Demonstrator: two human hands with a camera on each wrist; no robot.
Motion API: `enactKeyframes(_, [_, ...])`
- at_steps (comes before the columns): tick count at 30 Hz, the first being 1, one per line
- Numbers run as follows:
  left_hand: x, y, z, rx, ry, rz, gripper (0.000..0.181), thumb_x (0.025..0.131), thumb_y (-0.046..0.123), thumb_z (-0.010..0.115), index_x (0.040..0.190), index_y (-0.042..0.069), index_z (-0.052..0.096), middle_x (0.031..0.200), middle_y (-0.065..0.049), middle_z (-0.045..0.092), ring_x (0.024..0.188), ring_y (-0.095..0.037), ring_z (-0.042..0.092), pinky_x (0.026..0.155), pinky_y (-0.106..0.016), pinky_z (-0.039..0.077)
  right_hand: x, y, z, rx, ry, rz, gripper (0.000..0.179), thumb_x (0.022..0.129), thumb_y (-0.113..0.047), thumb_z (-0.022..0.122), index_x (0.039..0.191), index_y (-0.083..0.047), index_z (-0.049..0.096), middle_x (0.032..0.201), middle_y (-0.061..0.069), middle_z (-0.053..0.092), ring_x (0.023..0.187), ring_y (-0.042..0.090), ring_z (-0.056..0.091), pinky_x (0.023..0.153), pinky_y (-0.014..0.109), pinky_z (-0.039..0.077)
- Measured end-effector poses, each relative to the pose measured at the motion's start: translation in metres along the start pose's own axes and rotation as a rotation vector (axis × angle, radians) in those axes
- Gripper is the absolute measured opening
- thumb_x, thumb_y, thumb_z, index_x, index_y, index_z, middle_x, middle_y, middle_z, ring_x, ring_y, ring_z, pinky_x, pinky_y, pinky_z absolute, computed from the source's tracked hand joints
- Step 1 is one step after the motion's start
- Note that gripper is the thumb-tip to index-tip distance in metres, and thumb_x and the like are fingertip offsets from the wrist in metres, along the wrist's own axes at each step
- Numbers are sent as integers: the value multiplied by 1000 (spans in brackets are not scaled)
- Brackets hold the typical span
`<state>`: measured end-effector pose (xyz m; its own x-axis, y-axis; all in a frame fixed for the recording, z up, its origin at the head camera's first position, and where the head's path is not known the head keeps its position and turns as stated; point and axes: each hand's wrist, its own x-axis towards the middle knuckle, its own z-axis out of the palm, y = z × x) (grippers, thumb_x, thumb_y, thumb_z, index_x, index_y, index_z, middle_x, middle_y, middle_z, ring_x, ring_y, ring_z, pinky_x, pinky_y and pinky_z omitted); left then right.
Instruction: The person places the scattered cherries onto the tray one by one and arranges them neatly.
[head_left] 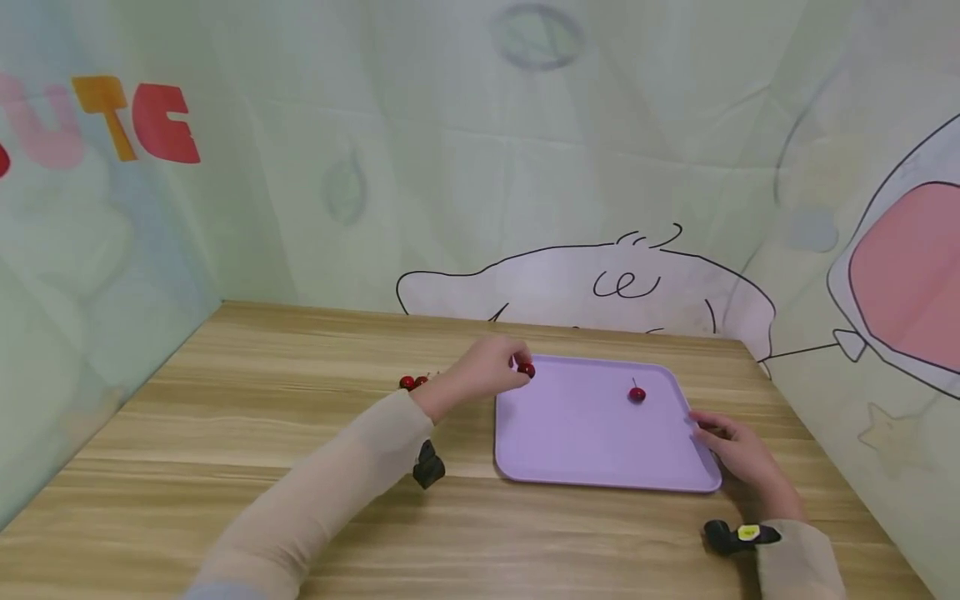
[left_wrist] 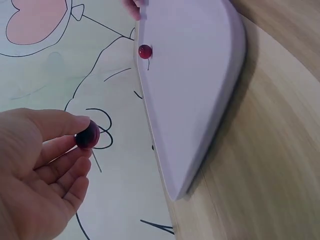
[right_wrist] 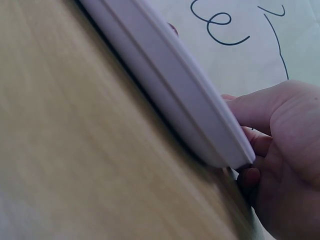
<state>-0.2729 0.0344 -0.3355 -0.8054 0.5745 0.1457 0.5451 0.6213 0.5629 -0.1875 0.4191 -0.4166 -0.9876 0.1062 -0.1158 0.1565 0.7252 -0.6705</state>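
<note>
Between its thumb and fingertips my left hand (head_left: 491, 367) pinches a dark red cherry (left_wrist: 88, 135), raised near the back left corner of a lilac tray (head_left: 592, 442). A thin stem hangs from that cherry in the left wrist view. Inside the tray, towards the back right, lies another red cherry (head_left: 637, 395) with its stem up. My right hand (head_left: 738, 454) holds the tray's right edge, thumb at the rim and fingers curled beneath it, as the right wrist view shows. Behind the left forearm sit several more cherries (head_left: 407, 382), partly hidden by it.
The tray rests on a wood-grain table (head_left: 225, 417). A printed cloth (head_left: 450, 167) hangs along the table's back and sides. Black wrist devices are strapped at the left cuff (head_left: 428, 467) and the right cuff (head_left: 722, 537).
</note>
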Motion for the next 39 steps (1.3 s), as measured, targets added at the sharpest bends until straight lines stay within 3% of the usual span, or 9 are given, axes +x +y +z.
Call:
enactKeyframes(10, [27,25,17,-101,15,17,13,88,10,67,99,5,69,85,-2,63,76,-14,53,60,-21,44,0,-2,-1,36,-15,25,50,100,-27,52,139,3,45,139,32,42,115,39,46,92,45,43])
enactKeyframes(19, [49,45,44,-120,7,28,15,88,11,68,101,5,70,91,-4,66,78,-12,55,66,-19,45,1,-1,-1,-1,0,14,47,99,-25,53,137,2,48,133,29,48,107,33,50,80,31,42])
enactKeyframes(26, [57,47,57,-121,14,37,15,88,11,69,101,5,70,96,-4,67,83,-12,56,70,-19,47,1,0,-1,9,-10,20,48,100,-24,52,139,2,46,137,30,45,113,37,48,89,41,43])
enactKeyframes(33, [67,46,69,-82,38,38,15,87,11,69,100,5,71,97,-4,68,84,-11,57,72,-19,46,1,0,0,3,0,11,45,99,-22,53,137,2,49,136,29,47,112,35,49,84,33,43])
enactKeyframes(39, [72,47,77,-77,27,42,17,85,8,70,101,4,70,100,-5,69,86,-13,58,73,-19,47,1,-1,0,22,10,0,45,98,-20,54,136,5,48,137,31,46,117,39,48,91,42,45])
